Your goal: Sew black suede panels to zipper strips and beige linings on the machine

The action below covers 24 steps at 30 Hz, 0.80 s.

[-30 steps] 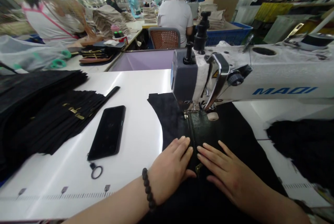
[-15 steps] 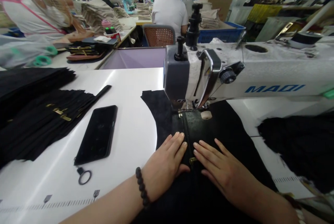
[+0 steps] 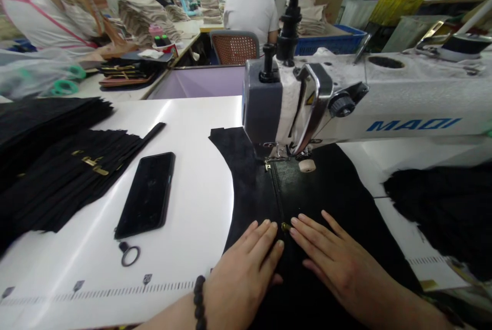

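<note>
The white table (image 3: 192, 125) is taken up along its right side by the sewing machine (image 3: 384, 99). A black fabric panel (image 3: 246, 176) is spread from under the machine head to the near edge. It is pressed flat by the left hand (image 3: 242, 268) and right hand (image 3: 334, 258), both with palms down and fingers extended either side of the zipper (image 3: 277, 191). A phone (image 3: 148, 194) is laid left of the panel. A small brass piece (image 3: 285, 226), probably the zipper pull, is seen between the fingertips.

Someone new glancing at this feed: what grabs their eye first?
The white MAQI sewing machine at right, its needle end over black fabric with a zipper. The left hand and right hand lie flat on it, flanking the zipper. A dark phone lies to the left.
</note>
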Available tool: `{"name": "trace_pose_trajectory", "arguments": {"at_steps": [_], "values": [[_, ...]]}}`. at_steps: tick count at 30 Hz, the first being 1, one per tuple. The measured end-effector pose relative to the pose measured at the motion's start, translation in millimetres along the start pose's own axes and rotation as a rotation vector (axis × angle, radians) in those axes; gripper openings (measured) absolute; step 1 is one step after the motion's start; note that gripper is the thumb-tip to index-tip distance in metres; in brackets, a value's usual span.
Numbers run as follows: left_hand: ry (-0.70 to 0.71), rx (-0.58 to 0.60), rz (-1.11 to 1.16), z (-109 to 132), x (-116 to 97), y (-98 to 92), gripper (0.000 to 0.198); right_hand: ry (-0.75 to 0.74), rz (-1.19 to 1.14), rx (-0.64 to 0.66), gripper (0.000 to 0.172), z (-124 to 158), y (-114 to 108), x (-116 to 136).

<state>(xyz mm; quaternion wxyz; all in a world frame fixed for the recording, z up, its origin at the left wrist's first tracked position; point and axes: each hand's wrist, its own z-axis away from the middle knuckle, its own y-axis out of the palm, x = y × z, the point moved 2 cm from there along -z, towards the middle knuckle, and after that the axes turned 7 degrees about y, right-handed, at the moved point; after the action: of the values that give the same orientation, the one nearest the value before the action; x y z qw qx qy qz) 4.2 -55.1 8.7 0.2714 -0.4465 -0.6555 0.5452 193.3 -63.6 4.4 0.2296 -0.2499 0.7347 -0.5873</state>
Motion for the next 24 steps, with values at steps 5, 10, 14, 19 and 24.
{"name": "trace_pose_trajectory", "arguments": {"at_steps": [5,10,14,19,24], "values": [[0.003,-0.002,-0.002,-6.2,6.9,1.5,0.039,0.091,-0.061,-0.051,0.035,-8.1,0.8,-4.0],[0.006,0.01,-0.025,-11.4,18.3,6.4,0.042,0.103,-0.042,-0.033,0.036,-18.2,3.4,-10.8],[0.007,0.012,-0.061,-16.5,30.4,9.2,0.039,0.102,-0.031,-0.006,0.036,-28.2,6.5,-19.0],[-0.004,0.008,-0.079,-24.4,44.8,8.9,0.036,0.094,-0.04,0.024,0.037,-42.6,9.9,-30.1],[-0.017,0.013,-0.07,-33.1,56.8,7.0,0.038,0.102,-0.059,0.046,0.037,-57.5,10.2,-39.6]]}}
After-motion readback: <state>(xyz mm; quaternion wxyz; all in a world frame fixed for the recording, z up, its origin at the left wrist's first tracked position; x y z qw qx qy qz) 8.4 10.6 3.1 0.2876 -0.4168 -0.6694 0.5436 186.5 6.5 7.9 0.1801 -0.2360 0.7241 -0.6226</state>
